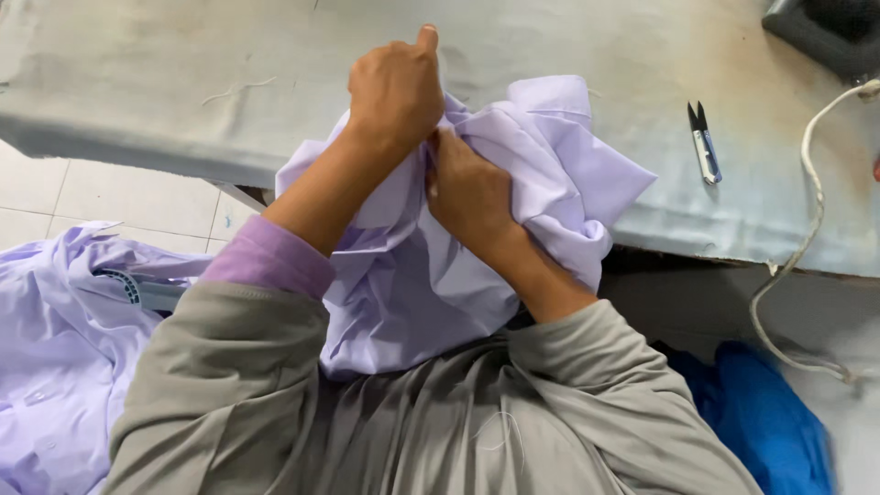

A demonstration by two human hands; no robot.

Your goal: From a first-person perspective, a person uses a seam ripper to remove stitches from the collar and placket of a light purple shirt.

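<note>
We see one lilac shirt [513, 202] at centre | left hand [396, 90] and right hand [469, 191] both closed, gripping it | one thread snips [704, 142] upper right | one more lilac shirt pile [55, 348] lower left

A pale lilac shirt [532, 183], crumpled and bunched into loose folds, lies over the near edge of the grey padded table [183, 82], its upper part resting on the table top and its lower part hanging off that edge towards the person's lap.
</note>
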